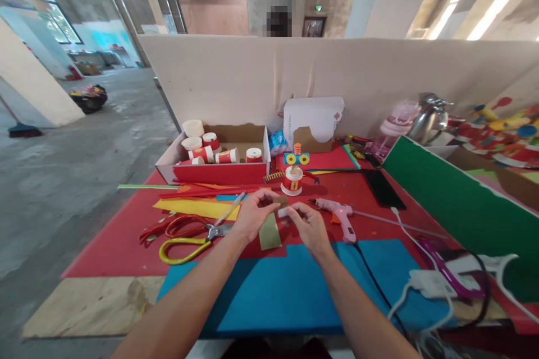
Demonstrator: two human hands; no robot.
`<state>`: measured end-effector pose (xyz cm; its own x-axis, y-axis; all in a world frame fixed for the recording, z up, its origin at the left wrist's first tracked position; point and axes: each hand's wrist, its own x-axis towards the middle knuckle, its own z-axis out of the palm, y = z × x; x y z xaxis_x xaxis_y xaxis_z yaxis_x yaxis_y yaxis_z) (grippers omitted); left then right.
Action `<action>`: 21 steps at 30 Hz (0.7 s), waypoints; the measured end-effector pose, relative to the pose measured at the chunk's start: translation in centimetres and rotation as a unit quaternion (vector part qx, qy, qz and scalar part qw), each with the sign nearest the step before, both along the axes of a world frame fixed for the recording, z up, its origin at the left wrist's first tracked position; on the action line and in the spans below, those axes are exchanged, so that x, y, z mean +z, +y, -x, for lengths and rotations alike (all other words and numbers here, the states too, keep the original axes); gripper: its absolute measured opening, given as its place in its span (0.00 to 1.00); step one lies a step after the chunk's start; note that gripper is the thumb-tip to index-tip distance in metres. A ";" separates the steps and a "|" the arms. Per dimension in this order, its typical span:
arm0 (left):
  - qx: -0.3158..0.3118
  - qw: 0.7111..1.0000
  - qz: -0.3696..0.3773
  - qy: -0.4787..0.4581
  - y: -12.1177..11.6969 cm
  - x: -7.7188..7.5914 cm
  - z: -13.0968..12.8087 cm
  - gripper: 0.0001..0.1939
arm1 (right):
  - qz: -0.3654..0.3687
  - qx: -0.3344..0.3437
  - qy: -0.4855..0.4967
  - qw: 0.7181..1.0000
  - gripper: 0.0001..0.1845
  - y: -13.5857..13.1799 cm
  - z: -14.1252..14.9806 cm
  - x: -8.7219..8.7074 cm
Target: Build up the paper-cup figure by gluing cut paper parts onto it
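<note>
We hold the small flat brown cardboard piece (281,200) pinched in the fingers of our left hand (252,216), its longer side running roughly left to right, and a small white piece (282,212) pinched in our right hand's (309,227) fingers just on its near side.

We're looking from the head, forward and down, close over both hands (252,217), board (223,78) at twelve o'clock, table (112,241) at six.
</note>
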<state>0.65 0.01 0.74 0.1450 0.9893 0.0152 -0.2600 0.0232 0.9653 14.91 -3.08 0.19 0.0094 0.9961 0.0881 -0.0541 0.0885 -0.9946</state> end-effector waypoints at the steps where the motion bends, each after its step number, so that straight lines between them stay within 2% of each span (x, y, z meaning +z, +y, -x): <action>1: 0.012 0.999 -0.020 0.027 0.0 -0.1 -0.1 0.09 | 0.003 -0.005 0.001 1.000 0.17 0.0 0.1 0.0; 5: 0.049 0.978 -0.149 0.135 -0.1 -0.1 0.0 0.02 | 0.034 -0.004 0.034 0.999 0.16 -0.1 0.3 0.0; 9: 0.067 0.946 -0.248 0.199 -0.2 0.1 0.1 0.11 | 0.057 0.006 0.069 0.996 0.17 -0.1 0.3 0.1; 16: 0.067 0.927 -0.278 0.243 -0.6 0.2 0.0 0.13 | 0.104 0.017 0.102 0.989 0.20 -0.1 0.1 0.4; 21: 0.068 0.926 -0.281 0.243 -0.4 0.0 0.2 0.10 | 0.101 0.040 0.089 0.990 0.20 -0.1 -0.3 0.6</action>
